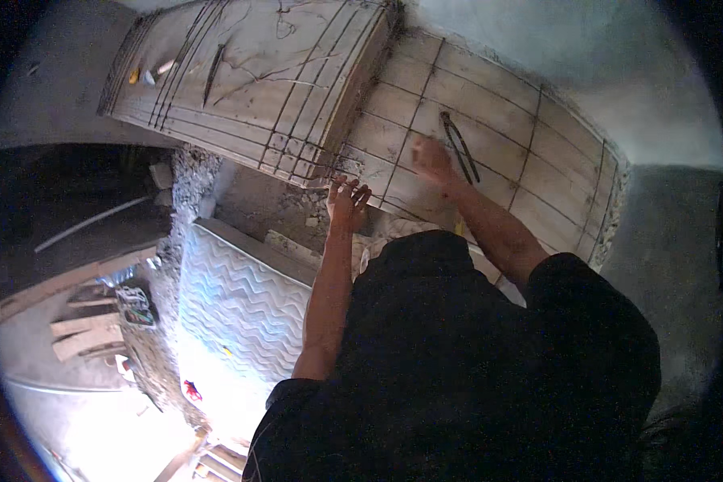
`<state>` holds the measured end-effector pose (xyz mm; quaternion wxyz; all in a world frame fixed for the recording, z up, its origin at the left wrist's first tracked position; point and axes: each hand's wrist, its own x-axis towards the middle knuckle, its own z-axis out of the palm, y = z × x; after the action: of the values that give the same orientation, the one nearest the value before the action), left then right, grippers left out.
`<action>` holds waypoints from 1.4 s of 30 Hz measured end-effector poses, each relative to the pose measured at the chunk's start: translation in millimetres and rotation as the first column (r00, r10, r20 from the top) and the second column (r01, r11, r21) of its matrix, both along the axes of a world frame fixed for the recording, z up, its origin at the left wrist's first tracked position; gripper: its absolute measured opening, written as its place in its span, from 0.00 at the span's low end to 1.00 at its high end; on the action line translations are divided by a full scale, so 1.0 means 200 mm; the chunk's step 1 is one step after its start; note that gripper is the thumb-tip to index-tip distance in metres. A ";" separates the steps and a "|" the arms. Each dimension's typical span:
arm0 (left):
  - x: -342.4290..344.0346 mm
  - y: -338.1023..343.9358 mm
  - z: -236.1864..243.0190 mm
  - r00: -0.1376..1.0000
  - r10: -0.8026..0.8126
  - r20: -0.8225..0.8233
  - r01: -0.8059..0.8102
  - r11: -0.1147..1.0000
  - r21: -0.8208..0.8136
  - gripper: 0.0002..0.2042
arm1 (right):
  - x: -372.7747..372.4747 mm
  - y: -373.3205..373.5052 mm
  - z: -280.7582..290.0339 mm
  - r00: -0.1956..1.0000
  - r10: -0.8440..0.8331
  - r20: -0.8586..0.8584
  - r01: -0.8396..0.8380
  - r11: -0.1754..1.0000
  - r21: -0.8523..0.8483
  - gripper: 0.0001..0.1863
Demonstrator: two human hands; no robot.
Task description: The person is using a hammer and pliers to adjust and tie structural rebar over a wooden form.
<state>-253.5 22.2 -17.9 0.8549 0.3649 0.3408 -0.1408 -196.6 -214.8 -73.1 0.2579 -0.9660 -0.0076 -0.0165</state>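
Observation:
My left hand (347,206) has its fingers curled over a thin steel bar at the front edge of the mesh, by the corner of the raised slab. My right hand (432,165), slightly blurred, is closed over the mesh to the right; what it holds, if anything, is hidden. Just beyond it, long dark-handled nippers (464,157) lie on the steel mesh (530,151). The raised slab (241,72) at the upper left carries crossed bars and loose wire.
Below the slab lie rubble and a pale mattress (241,297), with wooden boards (84,333) and a crate of small items (136,305) farther left. A dark opening (72,201) is at left; plastered walls (643,104) bound the right.

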 end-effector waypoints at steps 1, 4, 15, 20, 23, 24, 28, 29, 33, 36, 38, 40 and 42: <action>0.00 0.00 0.00 0.999 0.032 -0.029 -0.031 0.999 0.035 0.15 | -0.05 -0.06 0.04 0.997 -0.055 -0.046 0.046 0.982 -0.182 0.20; 0.00 -0.01 -0.01 0.999 -0.037 -0.019 0.039 0.993 0.116 0.18 | -0.23 -0.18 0.23 0.975 -0.183 -0.127 0.131 0.932 -0.338 0.32; 0.01 -0.04 -0.04 0.995 -0.096 -0.014 0.096 0.952 0.292 0.28 | -0.24 -0.46 0.09 0.901 -0.256 -0.350 0.261 0.965 -0.034 0.42; -0.01 -0.06 0.04 0.993 -0.111 -0.044 0.119 0.956 0.268 0.28 | -0.20 -0.63 -0.03 0.994 -0.034 -0.100 0.016 0.985 -0.173 0.39; 0.01 -0.02 -0.06 0.995 -0.062 -0.079 0.065 0.997 0.033 0.27 | -0.14 -0.64 0.05 0.973 0.211 -0.095 -0.223 0.965 -0.140 0.26; -0.01 -0.03 -0.02 0.994 -0.104 -0.046 0.110 0.982 0.157 0.27 | -0.12 -0.59 0.13 0.964 0.249 -0.091 -0.261 0.951 -0.163 0.26; -0.05 -0.03 -0.05 0.984 -0.171 -0.043 0.172 0.878 0.446 0.29 | -0.12 -0.20 0.58 0.891 0.388 -0.235 -0.321 0.906 0.277 0.20; -0.06 -0.04 -0.05 0.977 -0.204 -0.060 0.205 0.837 0.508 0.29 | -0.11 -0.14 0.61 0.843 0.469 -0.262 -0.416 0.878 0.236 0.24; -0.03 -0.02 -0.20 0.983 -0.173 -0.070 0.184 0.954 0.235 0.28 | -0.07 0.08 0.69 0.784 0.547 -0.295 -0.518 0.837 0.175 0.25; -0.05 -0.10 -0.02 0.968 -0.240 -0.071 0.239 0.804 0.545 0.27 | -0.03 0.12 0.62 0.773 0.602 -0.203 -0.628 0.771 -0.104 0.17; -0.05 -0.10 -0.08 0.974 -0.216 -0.073 0.222 0.824 0.522 0.26 | -0.05 0.19 0.67 0.737 0.633 -0.236 -0.670 0.730 -0.136 0.20; -0.04 -0.10 -0.20 0.979 -0.187 -0.074 0.199 0.844 0.499 0.25 | -0.06 0.27 0.75 0.694 0.665 -0.275 -0.714 0.685 -0.147 0.21; -0.04 -0.10 -0.33 0.891 -0.452 -0.034 0.294 0.520 0.802 0.24 | -0.06 0.30 0.73 0.661 0.681 -0.315 -0.744 0.650 -0.155 0.23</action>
<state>-261.2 2.0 -83.9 0.5808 0.7788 0.2024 -0.1231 -207.8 -155.6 73.0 0.1079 -0.9045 -0.3614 0.1992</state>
